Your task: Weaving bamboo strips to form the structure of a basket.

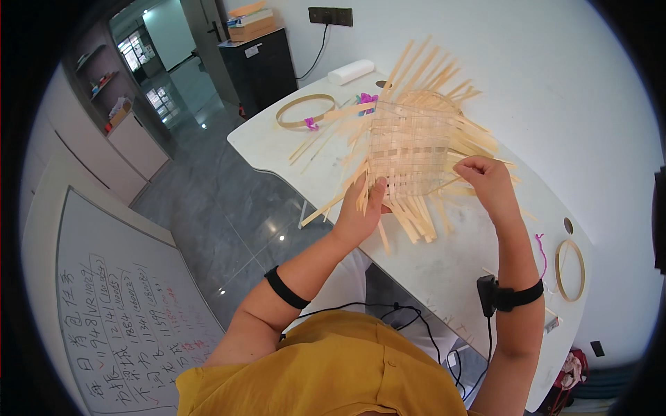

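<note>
Head view: woven strip panel (pixel 411 147) held between two hands over the white table (pixel 433 274).
Left hand (pixel 359 212) clamps its near left corner, thumb on top; right hand (pixel 490 186) pinches a thin strip (pixel 445 186) at the near right. A hard tug there could skew the weave; a sharp bend might crack the strip.

The woven mat (pixel 409 144) is pale straw-yellow and crisscrossed.

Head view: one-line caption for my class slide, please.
Left hand holds a woven panel of pale strips while the right hand pinches a thin strip near its edge.
</note>
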`<state>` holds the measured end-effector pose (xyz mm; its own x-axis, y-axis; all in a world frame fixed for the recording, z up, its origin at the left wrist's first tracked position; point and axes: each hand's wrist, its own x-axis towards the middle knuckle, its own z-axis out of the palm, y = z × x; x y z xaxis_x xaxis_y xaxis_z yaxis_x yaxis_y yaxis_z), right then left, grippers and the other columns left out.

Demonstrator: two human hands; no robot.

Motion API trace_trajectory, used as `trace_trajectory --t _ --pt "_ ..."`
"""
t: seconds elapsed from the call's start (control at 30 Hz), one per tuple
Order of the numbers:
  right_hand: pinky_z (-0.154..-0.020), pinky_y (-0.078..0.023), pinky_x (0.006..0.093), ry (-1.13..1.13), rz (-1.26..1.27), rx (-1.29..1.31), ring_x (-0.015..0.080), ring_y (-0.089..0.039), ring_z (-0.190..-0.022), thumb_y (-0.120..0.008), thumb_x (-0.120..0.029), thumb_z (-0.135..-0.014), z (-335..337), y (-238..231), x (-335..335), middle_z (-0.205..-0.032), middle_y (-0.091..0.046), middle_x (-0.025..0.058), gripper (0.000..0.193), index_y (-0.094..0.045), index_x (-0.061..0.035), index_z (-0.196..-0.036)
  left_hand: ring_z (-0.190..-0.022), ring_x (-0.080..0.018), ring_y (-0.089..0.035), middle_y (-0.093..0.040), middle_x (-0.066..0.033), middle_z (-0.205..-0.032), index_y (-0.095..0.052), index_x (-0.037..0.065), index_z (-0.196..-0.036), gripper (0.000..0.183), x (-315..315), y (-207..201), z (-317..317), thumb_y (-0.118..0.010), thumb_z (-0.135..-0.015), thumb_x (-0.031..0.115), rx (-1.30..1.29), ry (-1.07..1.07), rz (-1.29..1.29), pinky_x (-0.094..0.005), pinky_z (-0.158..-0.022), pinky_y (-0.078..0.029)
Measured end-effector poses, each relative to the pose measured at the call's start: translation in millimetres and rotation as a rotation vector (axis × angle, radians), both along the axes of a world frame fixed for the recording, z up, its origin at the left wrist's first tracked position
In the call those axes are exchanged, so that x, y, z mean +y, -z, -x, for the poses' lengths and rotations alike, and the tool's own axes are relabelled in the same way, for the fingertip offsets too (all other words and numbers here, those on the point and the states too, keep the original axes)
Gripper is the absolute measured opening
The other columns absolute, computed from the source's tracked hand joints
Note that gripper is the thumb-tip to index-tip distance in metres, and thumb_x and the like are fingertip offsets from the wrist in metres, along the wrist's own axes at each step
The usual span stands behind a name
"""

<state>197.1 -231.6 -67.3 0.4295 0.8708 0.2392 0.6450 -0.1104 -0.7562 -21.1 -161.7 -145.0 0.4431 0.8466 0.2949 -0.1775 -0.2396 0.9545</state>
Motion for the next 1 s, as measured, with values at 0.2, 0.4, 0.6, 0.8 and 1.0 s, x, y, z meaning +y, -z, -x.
trace_trajectory --t 0.2,0.4,0.6,0.8,1.0 --pt "-0.058 -0.04 0.0253 -0.039 0.002 0.045 0.0085 -0.048 -0.063 -0.066 -0.012 -0.08 -8.1 11.1 -6.4 -0.067 -0.057 0.0033 0.014 -0.067 0.0005 -0.087 -0.089 -0.0178 -0.065 -0.06 -0.0121 -0.108 -0.04 0.0 -0.128 0.033 -1.8 -4.6 -3.1 -0.042 -0.099 0.015 -0.039 -0.018 0.145 -0.0294 -0.067 -0.059" --pt "-0.058 -0.045 0.0349 -0.227 -0.295 -0.414 0.027 -0.059 -0.067 -0.065 -0.009 -0.079 27.7 14.9 -23.7 -0.074 -0.061 0.0101 0.004 -0.067 -0.0053 -0.081 -0.1 -0.0251 -0.064 -0.054 -0.018 -0.122 -0.034 -0.003 -0.13 0.035 15.1 6.7 -6.8 -0.037 -0.098 0.008 -0.367 -0.083 0.356 -0.0339 -0.074 -0.061" --pt "-0.053 -0.045 0.0367 -0.297 -0.281 -0.784 0.0245 -0.055 -0.063 -0.063 -0.005 -0.076 33.5 27.9 -38.9 -0.065 -0.049 0.0052 0.005 -0.062 -0.0103 -0.078 -0.111 -0.0393 -0.057 -0.045 -0.0254 -0.132 -0.029 -0.006 -0.136 0.042 24.5 -0.7 -0.8 -0.034 -0.095 -0.001 -0.562 0.117 0.527 -0.0474 -0.085 -0.057" --pt "-0.049 -0.045 0.0316 -0.261 -0.288 -0.941 0.0191 -0.055 -0.063 -0.063 -0.005 -0.073 34.4 39.4 -44.5 -0.067 -0.049 0.0025 0.015 -0.063 -0.0108 -0.086 -0.111 -0.0431 -0.056 -0.044 -0.0273 -0.131 -0.028 -0.009 -0.135 0.042 31.8 10.8 0.4 -0.033 -0.094 0.0 -0.607 0.086 0.661 -0.0503 -0.088 -0.055" --pt "-0.049 -0.045 0.03 -0.23 -0.319 -1.021 0.0178 -0.054 -0.064 -0.061 -0.004 -0.068 40.9 44.0 -48.5 -0.072 -0.049 0.0025 0.023 -0.062 -0.0084 -0.091 -0.111 -0.0411 -0.056 -0.045 -0.0268 -0.131 -0.028 -0.006 -0.135 0.042 27.1 9.4 -6.5 -0.031 -0.093 -0.001 -0.605 0.074 0.541 -0.0525 -0.088 -0.055"
